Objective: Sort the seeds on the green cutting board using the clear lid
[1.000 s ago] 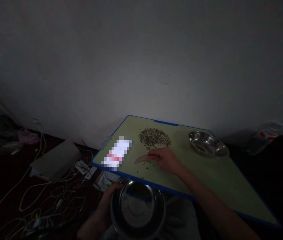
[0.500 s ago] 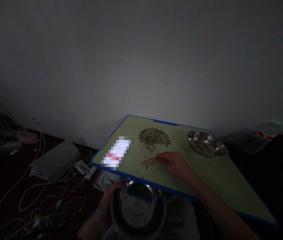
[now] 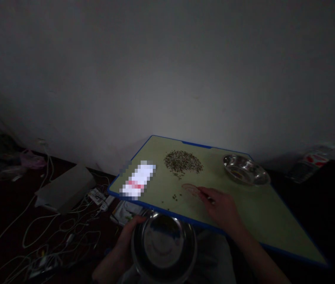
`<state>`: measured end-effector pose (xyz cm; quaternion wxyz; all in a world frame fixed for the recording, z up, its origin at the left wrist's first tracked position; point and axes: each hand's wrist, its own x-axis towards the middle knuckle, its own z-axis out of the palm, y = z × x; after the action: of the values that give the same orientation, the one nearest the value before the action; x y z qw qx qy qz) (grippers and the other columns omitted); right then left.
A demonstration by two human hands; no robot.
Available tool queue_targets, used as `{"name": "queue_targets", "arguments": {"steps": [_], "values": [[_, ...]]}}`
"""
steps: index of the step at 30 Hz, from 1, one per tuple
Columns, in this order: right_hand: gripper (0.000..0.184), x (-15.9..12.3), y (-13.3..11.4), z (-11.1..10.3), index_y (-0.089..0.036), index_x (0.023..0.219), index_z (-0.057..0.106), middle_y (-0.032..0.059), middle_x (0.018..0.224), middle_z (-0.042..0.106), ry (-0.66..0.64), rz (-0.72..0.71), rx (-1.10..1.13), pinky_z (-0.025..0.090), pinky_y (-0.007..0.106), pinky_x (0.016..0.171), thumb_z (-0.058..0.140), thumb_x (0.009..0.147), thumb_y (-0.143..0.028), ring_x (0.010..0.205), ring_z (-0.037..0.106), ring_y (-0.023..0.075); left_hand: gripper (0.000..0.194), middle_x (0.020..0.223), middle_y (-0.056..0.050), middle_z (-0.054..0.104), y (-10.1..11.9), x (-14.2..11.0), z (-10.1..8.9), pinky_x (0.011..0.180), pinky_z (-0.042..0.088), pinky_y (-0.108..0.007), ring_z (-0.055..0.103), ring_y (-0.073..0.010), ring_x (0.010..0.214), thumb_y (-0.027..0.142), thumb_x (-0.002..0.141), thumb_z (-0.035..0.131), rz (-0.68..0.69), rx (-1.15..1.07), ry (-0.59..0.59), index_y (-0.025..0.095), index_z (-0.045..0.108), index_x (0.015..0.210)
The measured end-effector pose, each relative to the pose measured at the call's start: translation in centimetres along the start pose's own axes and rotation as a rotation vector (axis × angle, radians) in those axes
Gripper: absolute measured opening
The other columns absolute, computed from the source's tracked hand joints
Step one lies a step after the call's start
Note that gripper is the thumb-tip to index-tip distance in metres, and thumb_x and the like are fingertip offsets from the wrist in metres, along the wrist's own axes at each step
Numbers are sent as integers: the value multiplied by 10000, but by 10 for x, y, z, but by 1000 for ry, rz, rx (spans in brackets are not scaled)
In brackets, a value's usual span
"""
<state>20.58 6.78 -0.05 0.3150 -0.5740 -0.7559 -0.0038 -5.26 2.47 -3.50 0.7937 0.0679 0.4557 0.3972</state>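
My left hand [image 3: 130,236] grips the rim of a deep steel bowl [image 3: 163,242] below the table's near edge. Over the table's pale top [image 3: 262,213], the fingers of my right hand [image 3: 220,205] are closed on a thin, clear, curved piece with a reddish edge [image 3: 191,189]; its exact kind does not show. A pile of small dark and pale seeds or grains [image 3: 183,161] lies beyond that hand. Several stray grains [image 3: 175,197] are scattered to the left of the clear piece. To the right stands a second, shallower steel bowl [image 3: 246,169].
A bright, blurred-out rectangle [image 3: 139,179] lies at the table's left side. A raised blue rim [image 3: 179,216] edges the table. A grey box [image 3: 66,189] and tangled cables [image 3: 63,240] cover the floor at left. A wall [image 3: 167,79] stands behind the table.
My right hand has drawn the clear piece rightward, away from the stray grains, and turned it so its curved face shows more. The left hand and its bowl stay in place.
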Motion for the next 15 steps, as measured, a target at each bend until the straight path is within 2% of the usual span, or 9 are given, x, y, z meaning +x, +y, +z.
{"name": "queue_targets", "arguments": {"steps": [5,11,15], "values": [[241,-10,-14,3,-189,914,657,49,839,683,32,-53,1,496,247,632,444,816,-246,672,630,144,211,507,-66,669,2,1,1,599,435,-316,591,-194,511,259,687,516,-10,42,19,117,622,573],[234,-7,-30,6,-210,943,647,35,850,680,-26,-79,84,490,248,656,450,818,-230,699,622,138,219,478,-47,660,3,-5,6,554,428,-274,581,-164,476,219,695,513,71,46,39,112,627,541],[243,-7,-38,4,-239,959,642,25,850,683,-74,-111,167,495,259,650,433,835,-245,705,622,142,244,459,-34,648,4,-8,7,531,422,-255,566,-144,452,234,703,521,48,26,11,119,620,512]]}}
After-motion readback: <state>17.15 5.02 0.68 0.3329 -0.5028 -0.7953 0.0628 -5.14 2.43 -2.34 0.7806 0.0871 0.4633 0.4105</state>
